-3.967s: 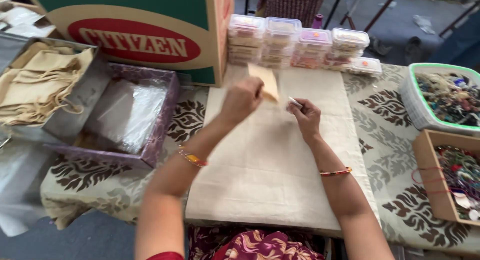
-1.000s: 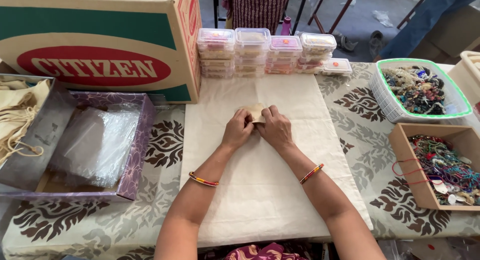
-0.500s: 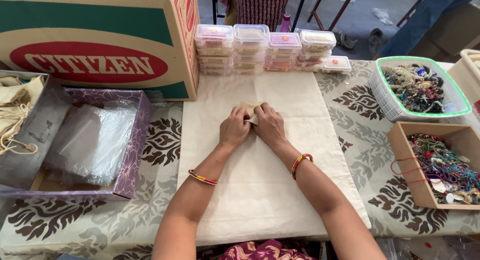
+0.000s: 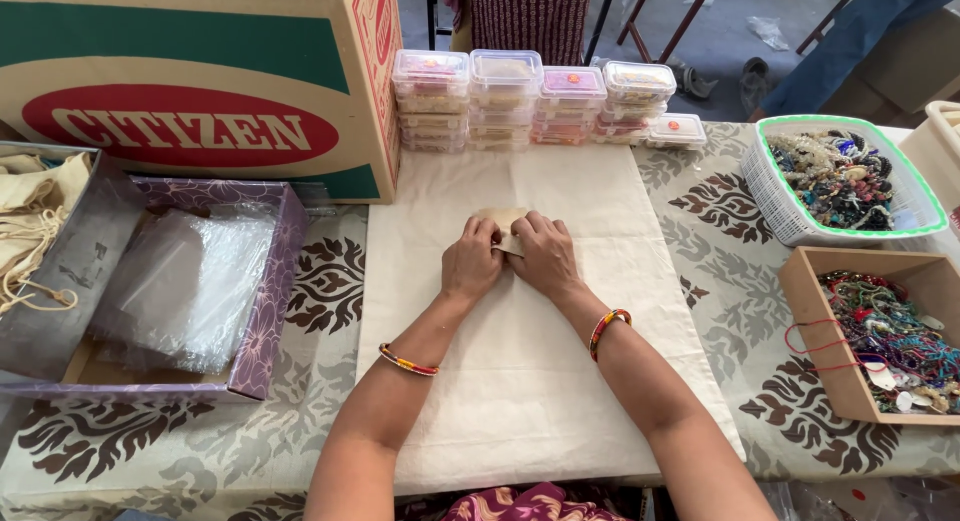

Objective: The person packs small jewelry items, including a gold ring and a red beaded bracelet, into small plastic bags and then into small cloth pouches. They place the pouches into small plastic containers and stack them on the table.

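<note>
Small beige cloth pouch (image 4: 503,224) is pressed flat on the cream cloth mat (image 4: 520,381), mid-table, just below the stacked clear plastic boxes (image 4: 535,101). It is pinned by the left hand (image 4: 472,264) and right hand (image 4: 545,256), fingers together and curled down onto it (hands touching each other). A purple tray of clear plastic bags (image 4: 185,291) is seen at left, a white basket of beaded jewellery (image 4: 850,181) at right.

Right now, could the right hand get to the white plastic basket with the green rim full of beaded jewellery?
Probably yes. The right hand rests on a small beige pouch at mid-table, and only bare cream cloth and patterned tablecloth lie between it and the basket. It would first have to let go of the pouch.
</note>
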